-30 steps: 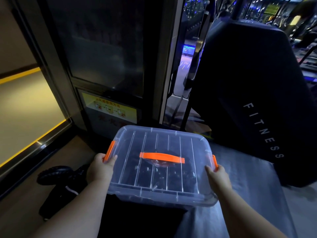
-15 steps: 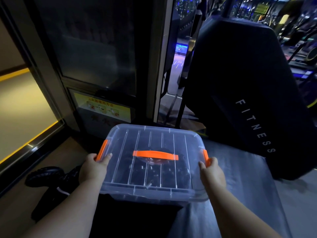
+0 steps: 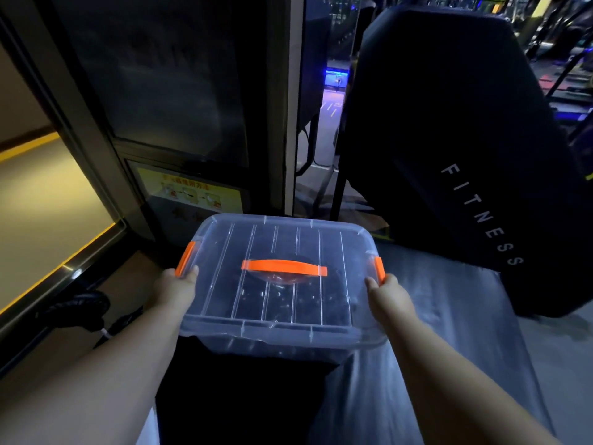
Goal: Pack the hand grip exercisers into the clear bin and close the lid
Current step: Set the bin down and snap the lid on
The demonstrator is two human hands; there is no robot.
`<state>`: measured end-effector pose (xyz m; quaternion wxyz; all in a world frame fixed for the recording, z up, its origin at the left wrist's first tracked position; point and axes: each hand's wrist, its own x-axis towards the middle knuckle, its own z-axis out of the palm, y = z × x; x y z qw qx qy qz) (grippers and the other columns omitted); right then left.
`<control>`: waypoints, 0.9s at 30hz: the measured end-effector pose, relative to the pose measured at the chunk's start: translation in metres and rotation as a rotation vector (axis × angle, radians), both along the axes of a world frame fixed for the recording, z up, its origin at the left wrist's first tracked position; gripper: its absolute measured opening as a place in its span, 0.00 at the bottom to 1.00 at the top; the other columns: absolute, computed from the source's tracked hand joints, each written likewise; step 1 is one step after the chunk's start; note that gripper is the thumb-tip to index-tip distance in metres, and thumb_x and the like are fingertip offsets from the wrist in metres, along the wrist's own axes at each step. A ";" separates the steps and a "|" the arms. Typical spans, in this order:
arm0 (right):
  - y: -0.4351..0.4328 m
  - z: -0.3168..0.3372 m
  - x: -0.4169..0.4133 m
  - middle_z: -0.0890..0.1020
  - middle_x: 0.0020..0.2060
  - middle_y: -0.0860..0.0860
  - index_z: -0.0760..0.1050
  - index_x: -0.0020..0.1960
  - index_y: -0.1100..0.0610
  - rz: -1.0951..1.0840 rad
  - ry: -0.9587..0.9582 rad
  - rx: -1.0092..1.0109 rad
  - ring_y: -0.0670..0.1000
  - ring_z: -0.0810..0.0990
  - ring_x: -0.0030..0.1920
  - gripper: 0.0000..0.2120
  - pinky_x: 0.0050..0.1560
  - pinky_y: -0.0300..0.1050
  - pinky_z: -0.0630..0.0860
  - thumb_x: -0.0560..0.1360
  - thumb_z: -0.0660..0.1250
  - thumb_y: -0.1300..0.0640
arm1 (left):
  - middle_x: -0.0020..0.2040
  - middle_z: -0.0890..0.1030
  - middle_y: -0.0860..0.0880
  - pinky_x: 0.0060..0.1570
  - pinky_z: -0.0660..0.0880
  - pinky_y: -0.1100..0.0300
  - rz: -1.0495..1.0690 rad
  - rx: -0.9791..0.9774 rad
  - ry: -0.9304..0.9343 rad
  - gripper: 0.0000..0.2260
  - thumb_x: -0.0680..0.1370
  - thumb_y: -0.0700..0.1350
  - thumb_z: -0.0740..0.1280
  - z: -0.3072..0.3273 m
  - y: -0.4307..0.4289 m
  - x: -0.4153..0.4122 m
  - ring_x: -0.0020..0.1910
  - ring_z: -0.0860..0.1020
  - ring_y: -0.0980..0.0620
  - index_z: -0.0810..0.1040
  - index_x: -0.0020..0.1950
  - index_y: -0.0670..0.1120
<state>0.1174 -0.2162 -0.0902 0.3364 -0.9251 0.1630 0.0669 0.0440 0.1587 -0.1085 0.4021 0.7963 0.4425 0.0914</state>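
The clear bin [image 3: 224, 248] is in front of me with its ribbed lid [image 3: 333, 248] on top and an orange carry handle [image 3: 284, 268] lying flat across the middle. Dark hand grip exercisers [image 3: 279, 300] show dimly through the plastic inside. My left hand [image 3: 175, 289] grips the bin's left side at the orange latch [image 3: 186, 258]. My right hand [image 3: 390, 292] grips the right side at the other orange latch [image 3: 379, 269]. The bin's base sits over a grey padded surface [image 3: 449, 316].
A tall black machine panel marked FITNESS [image 3: 449, 155] rises close on the right. A dark glass cabinet with a yellow sticker [image 3: 189, 194] stands straight ahead. Black gear [image 3: 77, 309] lies on the floor at the left, beside a lit yellow-edged wall panel [image 3: 41, 213].
Both hands have kept their hold on the bin's sides. The view has drifted slightly, so the bin sits a little lower and further left in the frame.
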 end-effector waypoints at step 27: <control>-0.262 -0.001 -0.008 0.78 0.45 0.57 0.71 0.52 0.53 -0.254 -0.002 -0.158 0.57 0.71 0.43 0.16 0.44 0.49 0.67 0.77 0.58 0.41 | 0.47 0.79 0.45 0.36 0.68 0.56 -0.286 0.006 -0.008 0.18 0.77 0.59 0.62 0.013 -0.261 0.082 0.34 0.74 0.47 0.75 0.54 0.44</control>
